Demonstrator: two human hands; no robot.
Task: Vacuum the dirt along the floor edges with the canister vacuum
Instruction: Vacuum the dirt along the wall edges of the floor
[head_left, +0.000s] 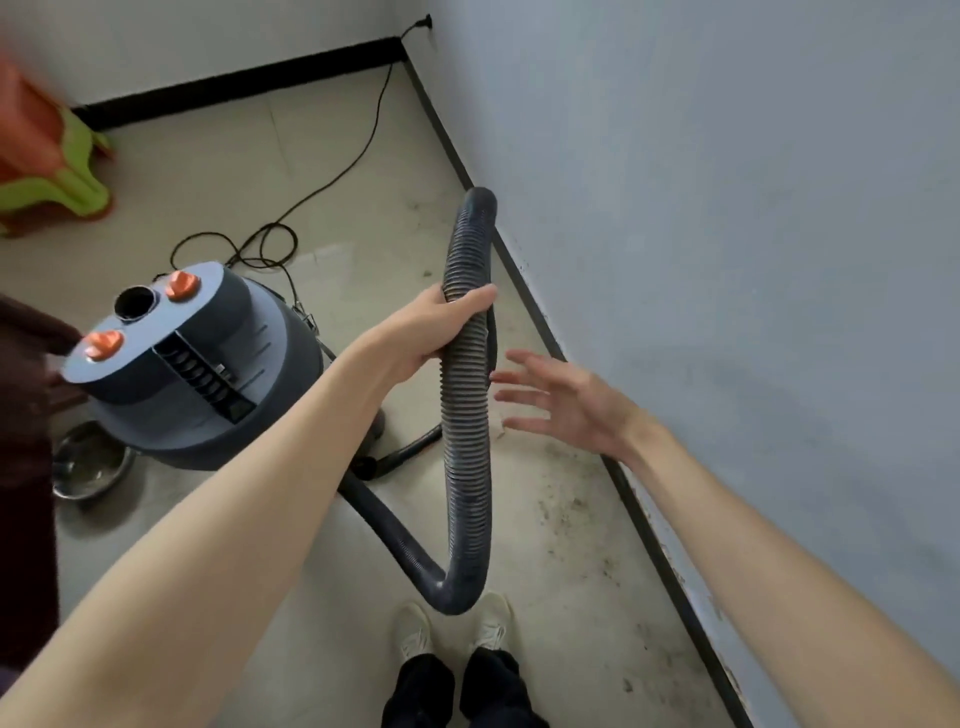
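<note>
Plain room in a home, bare corner, beige tiled floor (218, 171), pale painted walls (727, 208) with black skirting board (234, 83), stacked orange and green plastic stools (47, 171), round steel bowl (88, 467) on floor, thin black power cord (358, 150) running to wall socket (425, 22)

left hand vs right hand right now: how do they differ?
Grip: the left hand is curled round the ribbed hose; the right hand holds nothing.
Fingers: left hand's are wrapped; right hand's are straight and spread.
Position: the left hand is on the hose's upper stretch; the right hand is lower, on the wall side, fingertips close to the hose, contact unclear.
Shared: both bare, reaching forward toward the same hose.
</note>
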